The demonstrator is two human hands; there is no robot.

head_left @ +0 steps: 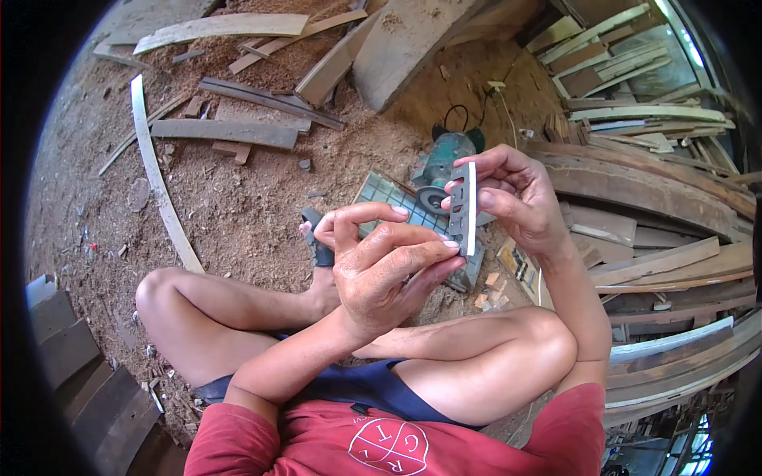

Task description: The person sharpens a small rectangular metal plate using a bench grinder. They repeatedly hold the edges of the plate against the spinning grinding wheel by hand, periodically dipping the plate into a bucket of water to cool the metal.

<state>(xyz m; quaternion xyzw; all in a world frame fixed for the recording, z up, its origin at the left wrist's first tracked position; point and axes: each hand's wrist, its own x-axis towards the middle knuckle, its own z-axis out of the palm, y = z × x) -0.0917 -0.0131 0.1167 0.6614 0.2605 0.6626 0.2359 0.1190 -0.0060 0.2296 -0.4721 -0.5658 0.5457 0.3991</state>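
**Flat metal blade held upright between two hands over a sawdust floor**

The sawdust floor (238,206) fills the upper left and centre of the frame, strewn with offcuts. Planks (651,198) lie stacked along the right side, curving with the lens, and a long thin strip of wood (159,174) runs down the left. The person sits cross-legged at the bottom of the frame, knees spread to lower left and lower right.

Just above the hands, near the centre, sits a green power tool (444,155) with a round grey disc at its near end, its cord trailing toward the top. Under it lies a tiled slab (389,194), partly hidden by the hands.

The right hand (516,194), right of centre, is closed in a pinch on a narrow metal blade (463,208): thumb on the near face, fingers wrapped behind the upper part. The blade's long axis runs nearly straight up and down in the frame, with one pale bright edge facing right and slots along its grey face.

The left hand (381,266), centre and slightly lower, has its fingers loosely curled and partly open, holding nothing of its own. Its fingertips (452,246) touch the blade's lower end from the left, so the blade lies up and to the right of that hand.
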